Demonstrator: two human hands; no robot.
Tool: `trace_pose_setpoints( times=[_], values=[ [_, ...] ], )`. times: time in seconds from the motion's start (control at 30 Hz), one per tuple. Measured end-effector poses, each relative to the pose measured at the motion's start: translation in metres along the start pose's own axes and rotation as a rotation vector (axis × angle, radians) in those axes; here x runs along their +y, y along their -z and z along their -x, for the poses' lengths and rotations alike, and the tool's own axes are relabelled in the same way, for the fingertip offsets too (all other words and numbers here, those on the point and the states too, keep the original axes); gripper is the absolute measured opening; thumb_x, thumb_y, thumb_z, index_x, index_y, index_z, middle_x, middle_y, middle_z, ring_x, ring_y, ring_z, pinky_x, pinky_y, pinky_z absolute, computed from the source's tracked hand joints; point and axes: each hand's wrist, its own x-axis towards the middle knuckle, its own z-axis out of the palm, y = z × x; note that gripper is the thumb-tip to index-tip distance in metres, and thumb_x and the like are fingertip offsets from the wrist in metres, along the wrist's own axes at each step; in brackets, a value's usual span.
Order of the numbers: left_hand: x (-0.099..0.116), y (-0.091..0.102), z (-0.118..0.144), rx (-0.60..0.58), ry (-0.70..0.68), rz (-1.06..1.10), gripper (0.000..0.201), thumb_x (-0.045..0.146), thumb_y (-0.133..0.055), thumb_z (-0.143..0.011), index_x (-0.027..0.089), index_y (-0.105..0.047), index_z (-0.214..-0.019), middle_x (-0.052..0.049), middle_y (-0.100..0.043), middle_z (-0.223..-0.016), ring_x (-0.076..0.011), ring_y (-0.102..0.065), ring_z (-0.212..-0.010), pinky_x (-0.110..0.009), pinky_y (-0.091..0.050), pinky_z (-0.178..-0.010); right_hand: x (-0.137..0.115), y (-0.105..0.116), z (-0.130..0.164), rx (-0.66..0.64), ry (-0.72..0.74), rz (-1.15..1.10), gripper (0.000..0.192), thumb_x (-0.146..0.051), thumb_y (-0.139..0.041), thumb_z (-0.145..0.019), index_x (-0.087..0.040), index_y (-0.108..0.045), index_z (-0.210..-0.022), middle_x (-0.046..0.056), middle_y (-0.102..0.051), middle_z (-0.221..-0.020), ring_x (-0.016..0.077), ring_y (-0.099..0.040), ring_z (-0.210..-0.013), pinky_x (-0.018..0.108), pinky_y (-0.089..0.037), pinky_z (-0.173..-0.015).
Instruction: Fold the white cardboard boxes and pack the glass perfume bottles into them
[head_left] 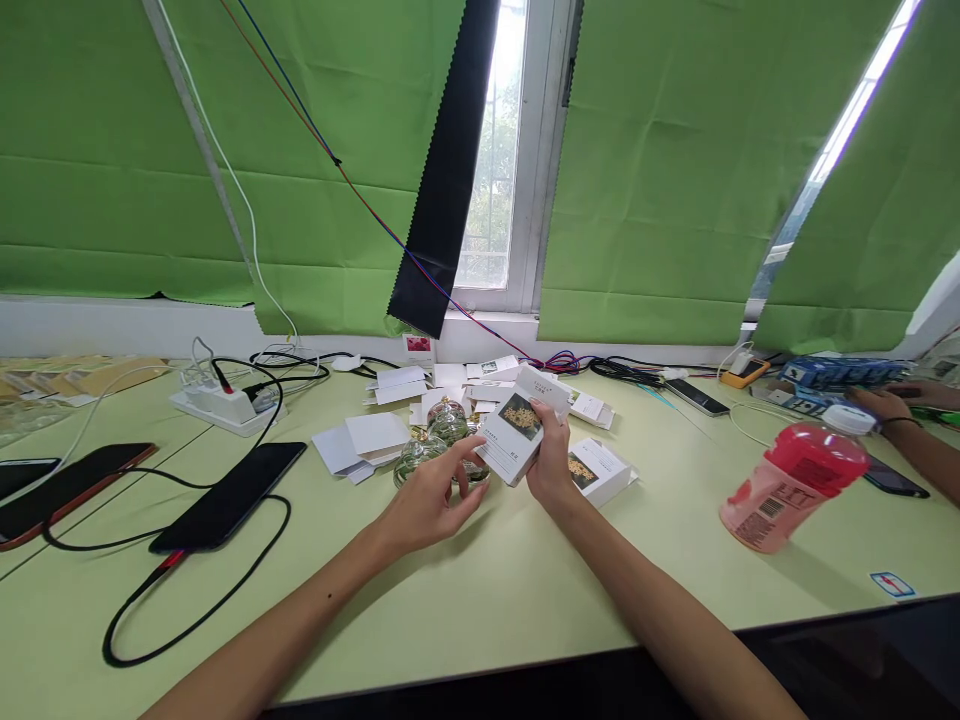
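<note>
My right hand [551,455] holds a small white box [517,430] with a yellow flower picture on its face, lifted a little above the pale green table [480,590]. My left hand [435,495] reaches toward a cluster of small glass bottles [439,440] just left of the box. Its fingers are apart and its fingertips are at the nearest bottle, right by the box's lower corner. Another box of the same kind [596,470] lies on the table just right of my right hand.
Flat white cartons [367,435] and more boxes lie behind the bottles. Phones on cables [229,495] and a power strip [217,405] sit at left. A pink bottle [795,485] stands at right. Another person's hand [885,405] rests at far right.
</note>
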Motion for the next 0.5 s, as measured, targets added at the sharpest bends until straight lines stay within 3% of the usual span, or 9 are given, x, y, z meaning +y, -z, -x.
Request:
trace_pose_setpoints(
  times=[0.27,0.43,0.5],
  values=[
    [0.0,0.0,0.0,-0.058,0.03,-0.033,0.051,0.031,-0.058,-0.096,0.026,-0.04,-0.144,-0.004,-0.075,-0.107,-0.0105,-0.063,-0.058,-0.024,-0.049,-0.053,0.003,0.001,0.007,-0.098,0.014,0.082,0.056,-0.038,-0.082,-0.07,-0.022,-0.057,-0.117,0.0,-0.075,-0.101,0.0193,-0.074,-0.082,0.033,-0.063,-0.071],
    [0.002,0.0,-0.001,-0.096,0.059,-0.055,0.054,0.029,-0.059,-0.095,0.025,-0.039,-0.145,-0.004,-0.075,-0.106,-0.0108,-0.062,-0.056,-0.025,-0.047,-0.054,0.003,0.002,0.013,-0.193,0.067,0.244,0.05,-0.038,-0.084,-0.071,-0.022,-0.058,-0.111,0.002,-0.076,-0.097,0.0212,-0.074,-0.083,0.034,-0.064,-0.072],
    [0.002,0.0,-0.001,-0.111,0.068,-0.076,0.055,0.029,-0.059,-0.095,0.025,-0.038,-0.146,-0.001,-0.075,-0.095,-0.0119,-0.061,-0.055,-0.026,-0.046,-0.054,0.002,0.002,0.014,-0.249,0.13,0.284,0.05,-0.037,-0.084,-0.071,-0.022,-0.058,-0.111,0.002,-0.076,-0.099,0.0221,-0.074,-0.088,0.035,-0.064,-0.075]
  ],
)
